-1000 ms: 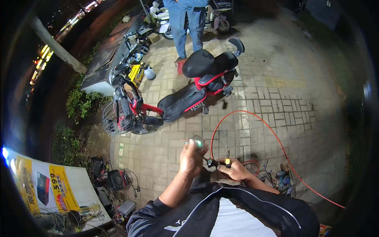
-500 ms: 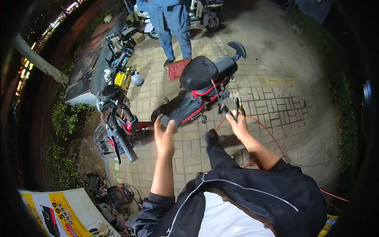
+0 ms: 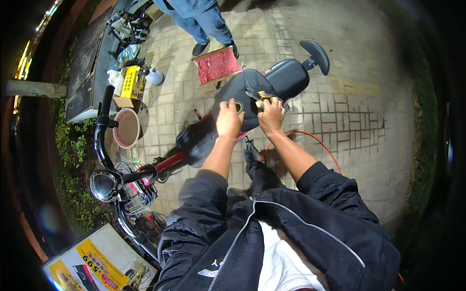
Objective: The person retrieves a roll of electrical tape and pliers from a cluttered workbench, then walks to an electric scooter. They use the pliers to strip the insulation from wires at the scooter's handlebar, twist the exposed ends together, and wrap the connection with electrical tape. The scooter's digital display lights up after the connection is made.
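Note:
An electric scooter with a black seat [image 3: 228, 89] and red trim stands across the paving in front of me. Over the seat, my left hand [image 3: 229, 119] is closed around a dark, ring-shaped thing [image 3: 238, 107] that looks like a roll of tape. Just to its right, my right hand [image 3: 272, 116] grips yellow-and-black hand tools [image 3: 264, 95], one with a thin shaft like a screwdriver's. My fingers hide their handles, so I cannot tell their exact kind. At left, the scooter's handlebar [image 3: 103, 136] and round headlight [image 3: 104, 185] stick out.
A person in blue work clothes [image 3: 196, 22] stands beyond the scooter, behind a red mat-like board [image 3: 217, 65]. Far left are a yellow box [image 3: 130, 83], a white jug [image 3: 154, 76] and a bucket [image 3: 127, 127]. An orange hose [image 3: 320, 141] curves across the paving; a signboard [image 3: 97, 264] stands near left.
Both hands have come together over the scooter's seat, the left moving right and up, the right moving left and up. The handlebar has swung round, and my view has shifted.

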Demonstrator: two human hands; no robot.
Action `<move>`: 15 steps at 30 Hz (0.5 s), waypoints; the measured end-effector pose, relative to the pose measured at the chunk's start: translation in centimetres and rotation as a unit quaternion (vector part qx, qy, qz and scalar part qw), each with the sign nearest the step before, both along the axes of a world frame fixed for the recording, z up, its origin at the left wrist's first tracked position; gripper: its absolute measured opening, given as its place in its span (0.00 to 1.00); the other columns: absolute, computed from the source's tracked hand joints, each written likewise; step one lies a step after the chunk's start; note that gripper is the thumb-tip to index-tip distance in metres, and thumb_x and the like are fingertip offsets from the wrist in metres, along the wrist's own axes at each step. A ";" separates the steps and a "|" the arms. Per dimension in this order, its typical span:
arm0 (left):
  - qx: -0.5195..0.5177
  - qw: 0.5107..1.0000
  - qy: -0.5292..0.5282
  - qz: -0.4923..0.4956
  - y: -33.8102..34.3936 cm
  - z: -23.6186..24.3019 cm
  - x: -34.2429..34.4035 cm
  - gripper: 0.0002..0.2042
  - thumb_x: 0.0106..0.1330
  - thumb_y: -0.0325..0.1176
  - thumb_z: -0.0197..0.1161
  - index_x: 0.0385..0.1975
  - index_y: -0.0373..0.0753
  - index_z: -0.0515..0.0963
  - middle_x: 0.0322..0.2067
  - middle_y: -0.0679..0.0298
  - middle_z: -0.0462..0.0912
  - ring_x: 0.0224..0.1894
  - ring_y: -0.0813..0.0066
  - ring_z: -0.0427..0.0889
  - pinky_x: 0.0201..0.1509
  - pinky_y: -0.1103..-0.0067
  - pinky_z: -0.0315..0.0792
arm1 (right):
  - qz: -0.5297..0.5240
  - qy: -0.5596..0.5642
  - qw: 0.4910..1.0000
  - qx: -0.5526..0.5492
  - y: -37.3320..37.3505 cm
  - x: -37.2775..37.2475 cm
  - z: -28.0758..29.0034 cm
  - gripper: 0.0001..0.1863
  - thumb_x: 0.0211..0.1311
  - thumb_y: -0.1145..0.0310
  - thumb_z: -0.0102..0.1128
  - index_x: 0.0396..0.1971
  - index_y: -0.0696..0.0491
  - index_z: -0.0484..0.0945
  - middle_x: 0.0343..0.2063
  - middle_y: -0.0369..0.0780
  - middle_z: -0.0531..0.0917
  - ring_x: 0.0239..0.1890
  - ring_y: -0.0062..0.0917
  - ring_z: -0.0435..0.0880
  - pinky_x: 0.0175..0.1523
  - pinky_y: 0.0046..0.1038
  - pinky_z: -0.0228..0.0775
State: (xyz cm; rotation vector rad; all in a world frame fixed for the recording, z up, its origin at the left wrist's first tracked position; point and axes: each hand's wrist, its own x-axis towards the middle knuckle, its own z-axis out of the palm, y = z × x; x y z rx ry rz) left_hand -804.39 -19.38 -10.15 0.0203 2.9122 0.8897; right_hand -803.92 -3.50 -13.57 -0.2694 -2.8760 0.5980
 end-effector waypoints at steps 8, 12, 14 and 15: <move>0.100 0.994 -0.038 0.028 1.5 2.9 2.4 0.46 0.52 0.42 0.75 0.66 0.26 0.57 0.62 0.37 0.60 0.60 0.41 0.70 0.64 0.65 0.69 | 0.032 -0.032 0.998 0.040 4.4 0.7 -1.4 0.19 0.56 0.63 0.62 0.49 0.50 0.78 0.54 0.46 0.74 0.59 0.46 0.70 0.60 0.51 0.61; 0.282 0.956 -0.024 0.077 -2.2 7.9 7.6 0.31 0.58 0.41 0.70 0.56 0.26 0.71 0.54 0.42 0.73 0.56 0.48 0.76 0.60 0.68 0.72 | 0.019 -0.012 1.000 0.010 6.1 0.4 -0.9 0.19 0.63 0.57 0.62 0.48 0.54 0.79 0.53 0.48 0.75 0.56 0.45 0.72 0.59 0.47 0.64; 0.358 0.914 -0.107 0.159 -5.0 10.5 11.3 0.25 0.63 0.43 0.66 0.53 0.28 0.76 0.49 0.49 0.81 0.49 0.63 0.82 0.54 0.73 0.75 | 0.006 0.019 0.998 -0.053 7.0 0.5 0.9 0.18 0.65 0.57 0.61 0.46 0.56 0.80 0.50 0.49 0.75 0.52 0.44 0.75 0.57 0.42 0.66; 0.408 0.886 -0.121 0.184 -7.0 11.7 13.4 0.24 0.65 0.43 0.65 0.53 0.30 0.76 0.46 0.54 0.84 0.46 0.69 0.83 0.53 0.75 0.74 | -0.002 0.024 0.998 -0.065 7.3 0.9 2.3 0.19 0.66 0.56 0.61 0.45 0.57 0.81 0.48 0.50 0.75 0.51 0.44 0.75 0.56 0.41 0.66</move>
